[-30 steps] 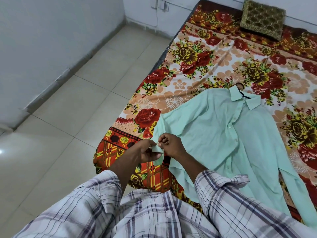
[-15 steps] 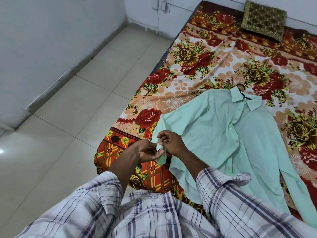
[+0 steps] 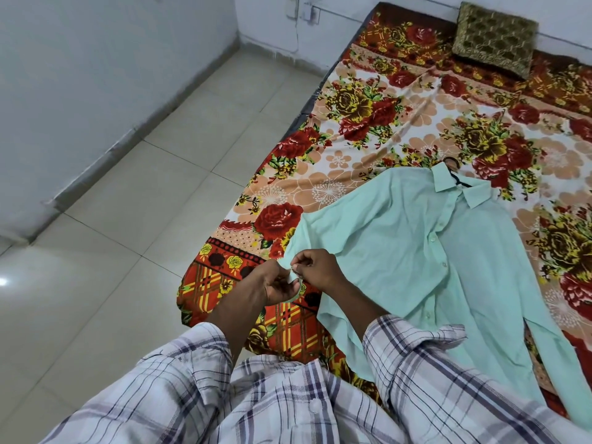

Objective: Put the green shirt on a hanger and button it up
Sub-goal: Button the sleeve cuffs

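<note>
Mint-green shirt [image 3: 416, 245]; red-and-orange floral bedsheet [image 3: 368, 123]; white-and-purple plaid sleeves [image 3: 448, 379]; olive-gold patterned cushion [image 3: 495, 35].

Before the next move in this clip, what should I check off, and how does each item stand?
1. Hanger inside the green shirt: ok; its hook shows above the collar.
2. Front placket closed: ok where visible.
3. Both hands on the cuff: ok; left hand and right hand pinch it.
4. Cuff button fastened: cannot tell; the hands cover it.
5. Other sleeve cuff: cannot tell; it runs out of frame.
</note>
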